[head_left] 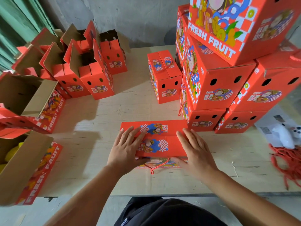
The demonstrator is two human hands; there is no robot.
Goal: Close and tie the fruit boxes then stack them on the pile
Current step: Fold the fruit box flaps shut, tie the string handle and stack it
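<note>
Dark trousers (pixel 169 212) at the very bottom, then both hands flat on the red fruit box (pixel 154 139) sitting on the worktop (pixel 101 115) right up front, left hand (pixel 126 148) and right hand (pixel 193 150) with fingers straight, pressing the top flaps down and gripping nothing, probably to keep them shut for tying. Red cord (pixel 157 165) dangled loose off the near edge, not tied yet. Pile of closed boxes (pixel 224 88) just beyond on the right, handy for stacking, open boxes (pixel 84 69) waiting back left, spare red cords (pixel 288 162) far right.
</note>
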